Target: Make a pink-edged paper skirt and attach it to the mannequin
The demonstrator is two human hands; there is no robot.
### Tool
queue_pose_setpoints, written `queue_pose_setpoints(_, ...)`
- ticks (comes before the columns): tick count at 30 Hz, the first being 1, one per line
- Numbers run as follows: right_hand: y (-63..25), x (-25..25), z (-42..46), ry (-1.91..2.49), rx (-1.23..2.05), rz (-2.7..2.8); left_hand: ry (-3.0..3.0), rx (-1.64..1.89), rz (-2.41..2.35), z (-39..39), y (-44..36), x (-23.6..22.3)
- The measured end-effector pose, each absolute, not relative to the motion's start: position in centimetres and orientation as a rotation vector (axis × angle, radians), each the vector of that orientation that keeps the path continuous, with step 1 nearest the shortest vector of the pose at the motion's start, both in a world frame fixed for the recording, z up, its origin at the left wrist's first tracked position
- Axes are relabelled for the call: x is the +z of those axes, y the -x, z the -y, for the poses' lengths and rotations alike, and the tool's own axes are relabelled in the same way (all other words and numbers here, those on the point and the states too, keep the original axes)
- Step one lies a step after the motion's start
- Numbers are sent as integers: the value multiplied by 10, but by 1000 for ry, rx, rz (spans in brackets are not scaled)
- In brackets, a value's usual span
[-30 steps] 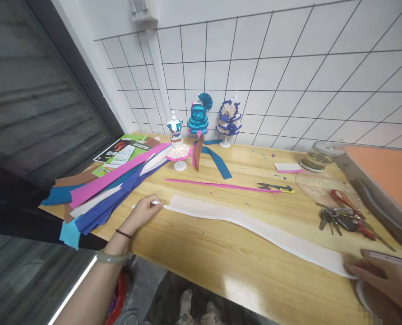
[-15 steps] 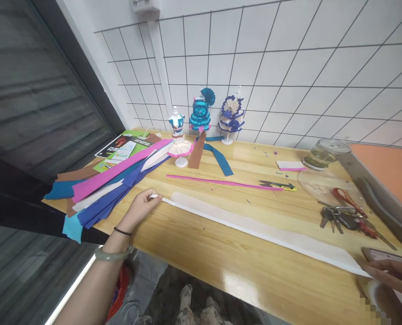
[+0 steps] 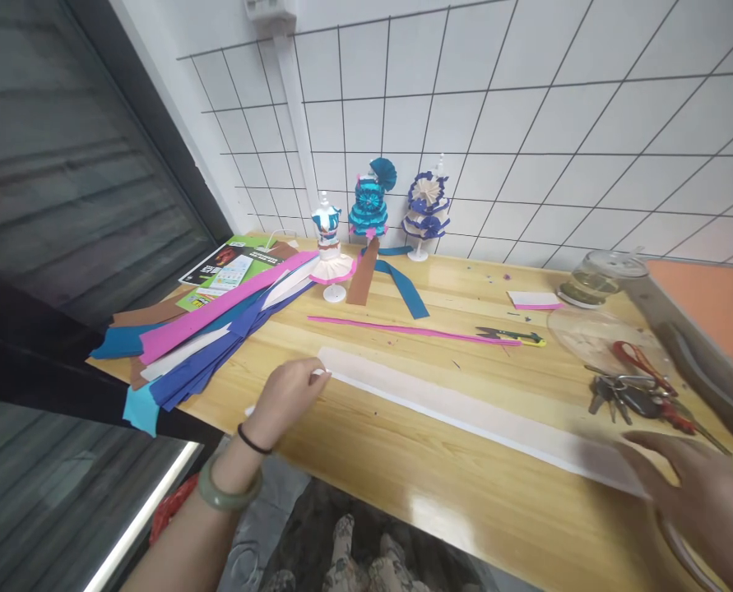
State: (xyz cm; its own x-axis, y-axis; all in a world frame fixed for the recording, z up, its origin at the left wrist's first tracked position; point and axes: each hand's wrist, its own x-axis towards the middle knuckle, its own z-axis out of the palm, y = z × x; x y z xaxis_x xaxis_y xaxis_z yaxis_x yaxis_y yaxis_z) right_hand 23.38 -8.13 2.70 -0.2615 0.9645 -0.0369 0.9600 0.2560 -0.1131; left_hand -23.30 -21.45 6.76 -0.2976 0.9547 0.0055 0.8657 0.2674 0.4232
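Note:
A long white paper strip (image 3: 465, 415) lies stretched across the wooden table (image 3: 403, 469). My left hand (image 3: 289, 392) pinches its left end, fingers closed on the paper. My right hand (image 3: 702, 493) is at the strip's right end near the table's front right corner; it is blurred, with fingers spread over the paper, and whether it grips the strip is unclear.
A pile of coloured paper strips (image 3: 206, 341) overhangs the table's left edge. Three small dress mannequins (image 3: 372, 205) stand by the tiled wall. A thin pink strip (image 3: 403, 330), snips (image 3: 514, 335), keys (image 3: 625, 395), red scissors (image 3: 641, 362), a glass jar (image 3: 597, 284) and an orange box (image 3: 712, 321) lie on the right.
The wavy white strip has been pulled straight. My left hand moved a little right and nearer with its end. My right hand shifted up over the right end.

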Motion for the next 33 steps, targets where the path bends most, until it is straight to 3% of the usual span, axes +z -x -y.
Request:
queue_pose_setpoints(2,-174,41,99,1698,418,2294,-1635,580,-2338,221,215,55)
queue_pose_setpoints(5,-84,51,121,1371,1035,2283,-1514,762,-2338,226,190,32)
queue_pose_setpoints(8,-14,49,126,1090,1264,2391,-1549,826,-2374,225,176,17)
queue_pose_setpoints(15,80,33,97,1010,1347,2494,-1863,624,-2430,220,171,12)
queue_pose_setpoints(22,114,23,94,1044,1375,2602,-2020,496,-2395,226,163,9)
queue_pose_setpoints(28,107,27,96,1085,1273,2630,-2008,795,-2170,237,170,21)
queue_pose_setpoints(33,98,30,96,1120,1224,2652,-1936,992,-2298,243,208,17)
